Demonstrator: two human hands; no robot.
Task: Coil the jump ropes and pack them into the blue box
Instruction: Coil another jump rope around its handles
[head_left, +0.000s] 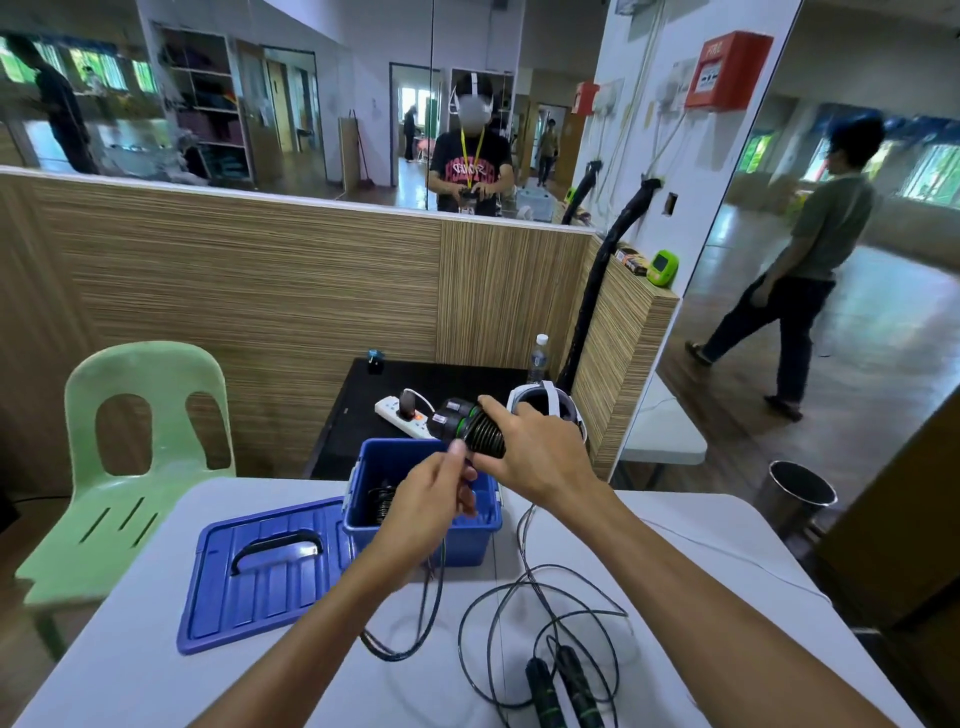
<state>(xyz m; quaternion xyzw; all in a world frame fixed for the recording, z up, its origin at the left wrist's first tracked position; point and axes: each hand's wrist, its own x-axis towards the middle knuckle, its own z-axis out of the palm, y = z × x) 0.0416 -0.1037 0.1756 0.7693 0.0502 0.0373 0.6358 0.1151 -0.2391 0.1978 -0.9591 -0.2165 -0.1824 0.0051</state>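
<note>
Your right hand (540, 457) is gripping a jump rope bundle (470, 423), fingers curled round the two handles held side by side with cord wound tightly about them, above the far rim of the blue box (462, 535). Your left hand (439, 493) is pinching the free end of that cord between thumb and fingertips, just near of the bundle and over the open box. The loose cord (415, 649) is hanging down from your left hand past the box's near wall and looping on the white table (130, 675). Inside the box a dark coiled rope (382, 501) is lying against the left wall. The blue lid (260, 571) is resting handle-up on the table, touching the box on its left. To the right and near, a second jump rope (561, 691) is lying uncoiled, its two black handles side by side at the table's near edge, its cord sprawling in wide loops. Beyond the box a white power strip (405, 415) is sitting on a black table (363, 410), and a green plastic chair (130, 441) is standing at the left.
</note>
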